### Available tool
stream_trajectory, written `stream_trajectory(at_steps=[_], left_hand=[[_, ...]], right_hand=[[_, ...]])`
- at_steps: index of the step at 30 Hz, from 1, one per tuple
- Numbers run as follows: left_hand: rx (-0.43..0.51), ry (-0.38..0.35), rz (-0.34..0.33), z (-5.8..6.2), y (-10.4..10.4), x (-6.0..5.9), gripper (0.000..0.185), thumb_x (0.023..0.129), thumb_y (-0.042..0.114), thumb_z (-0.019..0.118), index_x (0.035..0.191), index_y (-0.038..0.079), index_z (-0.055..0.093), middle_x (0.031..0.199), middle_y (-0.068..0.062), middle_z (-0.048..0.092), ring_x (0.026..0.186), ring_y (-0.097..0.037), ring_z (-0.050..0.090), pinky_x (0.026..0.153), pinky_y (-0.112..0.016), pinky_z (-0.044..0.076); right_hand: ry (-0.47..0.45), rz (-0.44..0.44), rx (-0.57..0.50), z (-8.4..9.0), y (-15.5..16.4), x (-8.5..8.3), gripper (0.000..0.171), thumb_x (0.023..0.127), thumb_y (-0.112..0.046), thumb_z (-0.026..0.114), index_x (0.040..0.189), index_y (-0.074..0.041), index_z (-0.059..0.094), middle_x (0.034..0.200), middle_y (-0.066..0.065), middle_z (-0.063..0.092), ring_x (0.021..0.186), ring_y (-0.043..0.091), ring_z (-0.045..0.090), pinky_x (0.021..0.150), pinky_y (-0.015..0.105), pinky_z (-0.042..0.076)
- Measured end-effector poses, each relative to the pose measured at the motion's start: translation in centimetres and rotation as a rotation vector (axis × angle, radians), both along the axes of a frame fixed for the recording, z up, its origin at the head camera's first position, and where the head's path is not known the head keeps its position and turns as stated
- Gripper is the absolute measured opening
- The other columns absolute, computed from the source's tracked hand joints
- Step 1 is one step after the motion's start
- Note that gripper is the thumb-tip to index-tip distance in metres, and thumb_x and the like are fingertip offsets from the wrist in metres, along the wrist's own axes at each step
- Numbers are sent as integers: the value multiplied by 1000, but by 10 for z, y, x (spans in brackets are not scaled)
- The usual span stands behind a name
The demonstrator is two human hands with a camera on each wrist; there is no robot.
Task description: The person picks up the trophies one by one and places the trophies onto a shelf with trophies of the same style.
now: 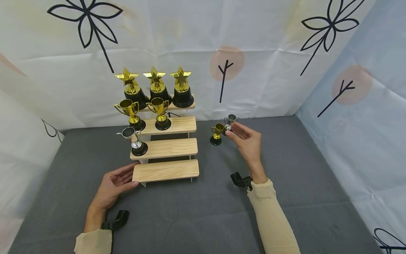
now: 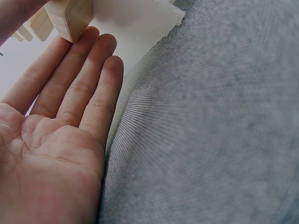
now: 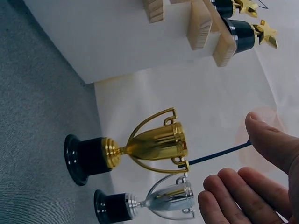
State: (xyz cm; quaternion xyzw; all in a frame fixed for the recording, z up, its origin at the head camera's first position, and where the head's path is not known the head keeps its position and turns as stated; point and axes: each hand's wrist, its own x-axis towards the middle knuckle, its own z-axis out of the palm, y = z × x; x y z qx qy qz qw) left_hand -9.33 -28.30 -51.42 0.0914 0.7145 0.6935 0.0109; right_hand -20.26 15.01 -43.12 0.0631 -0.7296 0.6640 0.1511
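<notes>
My left hand [image 1: 110,187] is at the left end of the lowest step of a wooden tiered stand [image 1: 165,170]. In the left wrist view its fingers [image 2: 88,88] are straight, with fingertips at the step's end. At the stand's right, a gold trophy cup [image 1: 217,131] and a silver trophy cup [image 1: 232,118] stand upright on black bases. My right hand [image 1: 248,144] is beside the silver cup, thumb and fingers spread apart. The right wrist view shows a gap between the fingertips and both cups.
Three gold star trophies [image 1: 182,84] stand on the top step. Two gold cups [image 1: 159,109] are on the step below, and a silver cup [image 1: 132,137] is on the third step's left end. Patterned cloth walls [image 1: 266,81] rise behind the grey table [image 1: 203,218].
</notes>
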Motion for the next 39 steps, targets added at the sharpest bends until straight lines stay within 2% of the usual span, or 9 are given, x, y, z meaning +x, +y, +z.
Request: stream_trajectory(at_steps=[8,11,15,19,23,29,39], left_hand=[[-13,1,3,1,0,0,69,81,-18,74,141,-21,42,133,9,62,120,-5,62,100,-21,51],[-1,7,-4,1,1,1,69,81,-19,74,141,-21,41,133,7,63,120,-6,62,100,-20,51],[7,16,-5,2,1,1,68,81,-20,73,141,-21,41,134,7,63,120,-5,62,99,-20,51],[3,14,0,3,2,1,68,81,-20,73,141,-21,42,133,7,62,120,-5,62,99,-20,51],[0,17,-3,2,2,0,68,81,-20,73,141,-21,41,134,7,62,120,-6,62,100,-21,51],[2,16,0,1,1,0,67,81,-20,73,141,-20,42,133,8,63,120,-5,62,100,-20,51],[20,27,-18,1,1,0,67,80,-22,71,141,-21,41,134,7,63,122,-7,62,100,-22,51]], right_hand=[[-60,-7,65,15,-8,11,49,86,3,79,128,16,60,125,32,63,118,45,62,103,49,53],[-83,-15,64,0,-7,4,50,85,0,81,129,13,61,126,30,64,119,43,63,103,47,53],[-111,-14,46,-26,-3,-8,52,85,-5,83,131,9,63,127,26,65,119,39,64,99,35,56],[-126,5,41,-39,-6,-13,53,84,-6,84,131,7,63,127,24,66,118,37,65,96,30,57],[-133,6,54,-48,-9,-15,53,83,-11,86,130,5,65,126,22,67,117,34,66,96,33,57],[-150,-4,31,-58,-14,-19,53,83,-10,86,129,7,65,125,25,67,117,37,65,100,42,55],[-138,-11,38,-66,-18,-20,59,81,-8,87,133,7,62,128,25,65,119,38,64,101,45,54]])
